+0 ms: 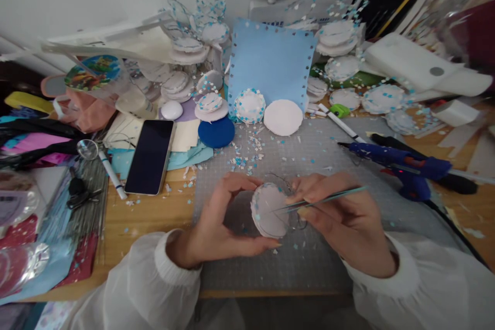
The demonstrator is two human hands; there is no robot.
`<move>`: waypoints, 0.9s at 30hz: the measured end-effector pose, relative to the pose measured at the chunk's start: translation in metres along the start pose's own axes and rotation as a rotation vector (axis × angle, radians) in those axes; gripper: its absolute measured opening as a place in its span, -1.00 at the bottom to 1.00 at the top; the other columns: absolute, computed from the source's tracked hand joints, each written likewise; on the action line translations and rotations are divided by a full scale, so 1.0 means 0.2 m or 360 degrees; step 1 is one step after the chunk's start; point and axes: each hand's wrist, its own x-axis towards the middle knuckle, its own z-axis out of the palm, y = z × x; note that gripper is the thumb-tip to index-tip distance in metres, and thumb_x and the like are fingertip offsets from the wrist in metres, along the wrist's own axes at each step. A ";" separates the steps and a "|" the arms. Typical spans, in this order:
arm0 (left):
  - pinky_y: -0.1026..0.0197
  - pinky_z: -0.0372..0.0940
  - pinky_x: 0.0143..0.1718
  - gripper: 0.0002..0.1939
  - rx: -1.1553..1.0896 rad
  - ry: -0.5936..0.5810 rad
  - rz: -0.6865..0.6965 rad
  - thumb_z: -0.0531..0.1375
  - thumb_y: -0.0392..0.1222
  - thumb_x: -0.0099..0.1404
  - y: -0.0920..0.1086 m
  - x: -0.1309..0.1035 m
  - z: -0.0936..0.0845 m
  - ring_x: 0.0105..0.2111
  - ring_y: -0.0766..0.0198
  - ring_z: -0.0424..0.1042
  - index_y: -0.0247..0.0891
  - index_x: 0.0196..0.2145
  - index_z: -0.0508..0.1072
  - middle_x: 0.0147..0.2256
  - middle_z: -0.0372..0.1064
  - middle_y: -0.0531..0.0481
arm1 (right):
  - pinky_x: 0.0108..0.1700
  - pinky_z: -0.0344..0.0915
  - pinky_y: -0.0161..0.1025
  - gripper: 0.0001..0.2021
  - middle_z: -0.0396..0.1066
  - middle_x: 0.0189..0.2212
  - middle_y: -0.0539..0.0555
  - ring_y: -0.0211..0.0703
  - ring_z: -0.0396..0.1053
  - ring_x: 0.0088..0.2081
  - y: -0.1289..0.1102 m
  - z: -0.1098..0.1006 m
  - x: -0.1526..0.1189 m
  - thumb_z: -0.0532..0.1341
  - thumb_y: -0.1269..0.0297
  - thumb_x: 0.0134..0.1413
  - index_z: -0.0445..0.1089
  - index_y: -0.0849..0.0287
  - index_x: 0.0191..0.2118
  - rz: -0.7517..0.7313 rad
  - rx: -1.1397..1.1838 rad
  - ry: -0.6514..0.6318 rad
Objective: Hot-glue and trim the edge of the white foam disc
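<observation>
Between the thumb and fingers of my left hand (226, 221) a round white disc (268, 214) is held by its edge, tilted toward me. Tiny blue and white pieces line its rim, and thin wire loops stick out behind it. My right hand (340, 216) pinches teal tweezers (328, 198), their tips over the disc's face; whether they grip a small piece is too fine to see. Both hands are above a grey cutting mat (232, 268). Loose blue and white confetti bits (247, 157) lie scattered beyond the disc.
A blue hot glue gun (402, 162) lies at the right, its cord running toward me. At the left are a black phone (150, 157) and a white pen (112, 175). Behind stand a blue sheet (273, 62), a plain white disc (283, 117) and several decorated discs.
</observation>
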 end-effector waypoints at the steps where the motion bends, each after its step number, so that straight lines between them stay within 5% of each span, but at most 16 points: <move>1: 0.00 0.34 -0.06 -0.25 0.0003 -0.0005 0.0003 0.47 -0.16 -0.10 0.00 0.00 0.00 -0.06 0.05 0.37 -0.17 0.02 0.25 -0.09 0.31 -0.15 | -0.25 0.38 -0.13 -0.76 0.46 -0.38 0.02 -0.14 0.38 -0.30 0.00 0.00 0.00 0.25 0.45 0.07 0.41 -0.09 -0.20 0.0008 -0.0007 0.0013; 27: -0.02 0.36 -0.09 -0.24 0.0039 -0.0029 -0.0029 0.47 -0.11 -0.11 -0.01 -0.02 0.00 -0.08 0.04 0.37 -0.13 0.02 0.25 -0.10 0.31 -0.14 | -0.33 0.38 -0.19 -0.76 0.46 -0.39 0.02 -0.16 0.39 -0.30 -0.01 0.00 -0.01 0.25 0.46 0.07 0.43 -0.09 -0.21 0.0043 0.0006 -0.0018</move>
